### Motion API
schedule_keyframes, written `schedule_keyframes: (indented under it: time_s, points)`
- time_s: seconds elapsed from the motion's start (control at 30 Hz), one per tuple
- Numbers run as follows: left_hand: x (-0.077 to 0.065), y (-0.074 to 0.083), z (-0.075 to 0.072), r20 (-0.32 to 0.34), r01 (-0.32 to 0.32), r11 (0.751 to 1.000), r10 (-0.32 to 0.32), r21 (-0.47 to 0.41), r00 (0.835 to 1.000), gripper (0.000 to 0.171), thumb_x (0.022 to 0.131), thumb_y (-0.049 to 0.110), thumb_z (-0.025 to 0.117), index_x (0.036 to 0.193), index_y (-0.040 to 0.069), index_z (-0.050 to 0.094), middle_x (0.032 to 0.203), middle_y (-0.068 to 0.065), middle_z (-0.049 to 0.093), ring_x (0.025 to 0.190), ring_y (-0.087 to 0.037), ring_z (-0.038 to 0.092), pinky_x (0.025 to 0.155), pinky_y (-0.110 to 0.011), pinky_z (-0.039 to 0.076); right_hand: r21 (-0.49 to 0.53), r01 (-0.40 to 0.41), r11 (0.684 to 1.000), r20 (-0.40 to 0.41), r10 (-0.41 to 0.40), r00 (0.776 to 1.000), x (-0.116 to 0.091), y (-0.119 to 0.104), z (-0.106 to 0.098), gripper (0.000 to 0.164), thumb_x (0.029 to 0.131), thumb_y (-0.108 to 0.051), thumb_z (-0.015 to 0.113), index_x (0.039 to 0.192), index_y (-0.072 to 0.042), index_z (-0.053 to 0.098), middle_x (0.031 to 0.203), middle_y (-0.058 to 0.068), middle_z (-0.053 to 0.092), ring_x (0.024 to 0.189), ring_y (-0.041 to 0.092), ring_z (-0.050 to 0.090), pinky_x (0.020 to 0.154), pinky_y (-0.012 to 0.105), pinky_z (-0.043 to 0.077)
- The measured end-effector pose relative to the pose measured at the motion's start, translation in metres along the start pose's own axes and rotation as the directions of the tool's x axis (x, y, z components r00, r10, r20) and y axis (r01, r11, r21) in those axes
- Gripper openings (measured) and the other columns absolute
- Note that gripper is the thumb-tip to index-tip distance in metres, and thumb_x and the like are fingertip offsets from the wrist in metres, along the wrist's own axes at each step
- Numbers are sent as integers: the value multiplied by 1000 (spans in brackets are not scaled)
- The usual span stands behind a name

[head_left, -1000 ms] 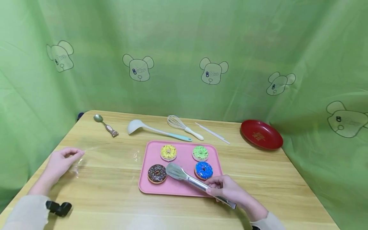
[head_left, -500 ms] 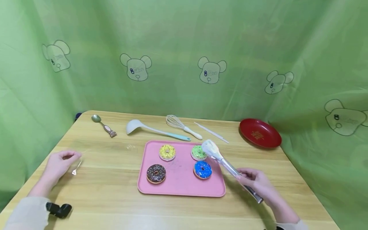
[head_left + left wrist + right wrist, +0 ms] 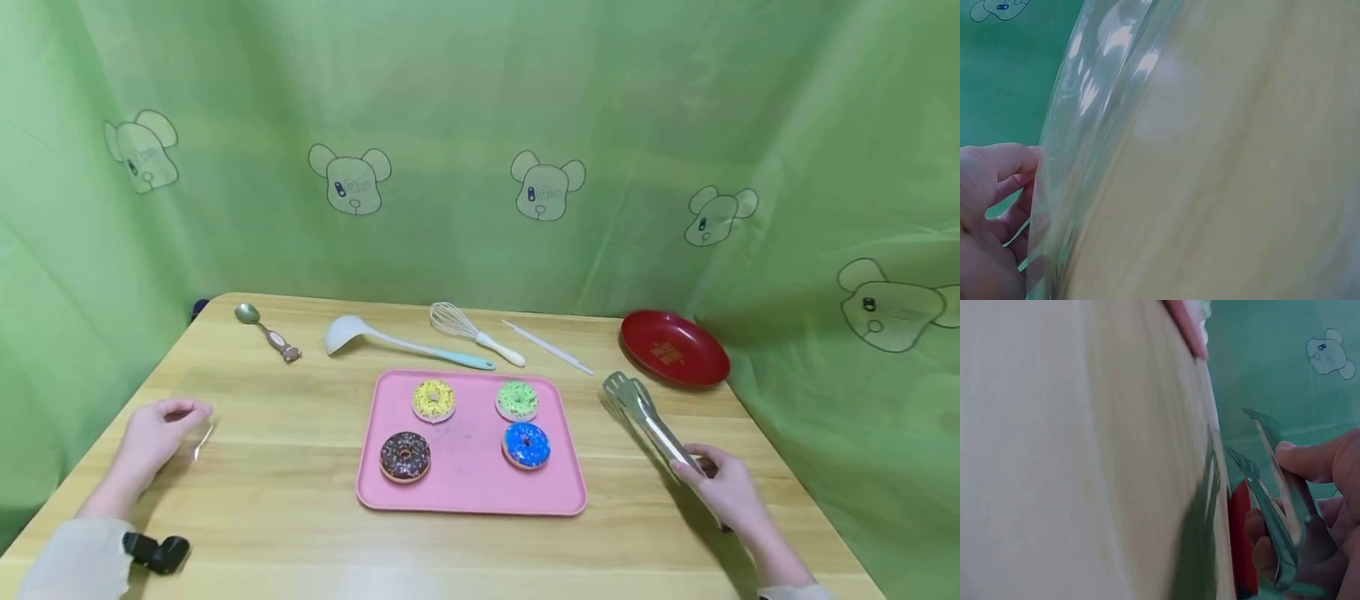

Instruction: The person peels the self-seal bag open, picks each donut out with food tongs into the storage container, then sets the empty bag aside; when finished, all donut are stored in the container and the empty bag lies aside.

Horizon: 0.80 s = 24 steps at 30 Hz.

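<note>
My left hand (image 3: 153,437), at the left of the table, pinches the edge of a clear plastic bag or sheet (image 3: 1091,106); its full shape is hard to make out. At the right, my right hand (image 3: 723,487) grips metal tongs (image 3: 655,423) by the arms, with nothing visible between their ends. A pink tray (image 3: 472,487) lies at the middle of the table. On it are a yellow donut (image 3: 422,402), a green donut (image 3: 507,402), a chocolate donut (image 3: 394,461) and a blue donut (image 3: 537,452).
Along the back of the table lie a spoon (image 3: 276,340), a ladle (image 3: 347,331), a whisk (image 3: 491,342) and a thin white stick (image 3: 551,347). A red plate (image 3: 697,350) stands at the back right. Green curtains (image 3: 450,100) surround the table.
My right hand has carried the tongs from over the tray to the right, beyond its edge, and their ends now point toward the red plate. My left hand has barely moved.
</note>
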State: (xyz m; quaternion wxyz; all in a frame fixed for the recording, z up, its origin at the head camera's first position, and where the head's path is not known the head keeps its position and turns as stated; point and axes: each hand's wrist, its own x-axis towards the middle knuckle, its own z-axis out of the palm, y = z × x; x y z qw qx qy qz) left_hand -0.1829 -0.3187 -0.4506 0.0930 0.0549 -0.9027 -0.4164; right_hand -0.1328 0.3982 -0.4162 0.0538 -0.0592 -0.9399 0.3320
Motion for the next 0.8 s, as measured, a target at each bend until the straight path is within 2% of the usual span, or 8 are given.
schedule_keyframes:
  time_s: [0.13,0.3,0.47,0.57,0.67,0.8]
  points:
    - [1,2,-1,5,-29,999,28,34,1000,44,91,36,59,105,-6,63,104,-24,63,84,-9,53,70,-23,42,-50,-14,999,-12,14,1000,0,9,-5,58,88,-30,64,123,12,46,87,15,61,66,15,52,54,26,44]
    - [1,4,-3,10,-48,999,48,13,999,47,90,38,60,109,-5,61,106,-23,62,76,10,46,65,-16,42,-75,-37,997,-55,32,998,-3,21,-12,57,88,-30,64,122,12,46,85,17,60,62,16,51,48,28,45]
    - [1,5,-8,-1,-55,998,55,-3,999,51,91,38,59,116,-6,56,111,-24,58,78,11,44,67,-16,40,-115,-43,992,-48,38,998,-4,30,-17,60,88,-33,64,124,11,44,87,20,59,63,19,52,48,30,45]
    - [3,7,-12,13,-65,998,65,7,998,54,91,39,57,121,-6,53,115,-26,55,85,2,45,69,-20,39,-178,-28,984,-21,24,999,-3,35,-19,65,87,-36,64,123,15,42,87,24,60,66,22,55,51,32,46]
    - [3,9,-15,30,-79,997,79,20,996,57,93,39,55,126,-7,49,119,-27,52,94,-15,47,73,-27,38,-253,-16,967,1,17,1000,-3,37,-20,69,85,-37,67,120,17,42,87,27,60,69,28,57,54,38,47]
    - [3,14,-19,48,-95,995,95,6,994,61,94,39,52,131,-8,42,123,-31,48,105,-38,44,82,-47,39,-338,-18,941,10,23,1000,-2,38,-19,71,83,-38,67,117,19,43,93,35,57,79,44,57,61,50,47]
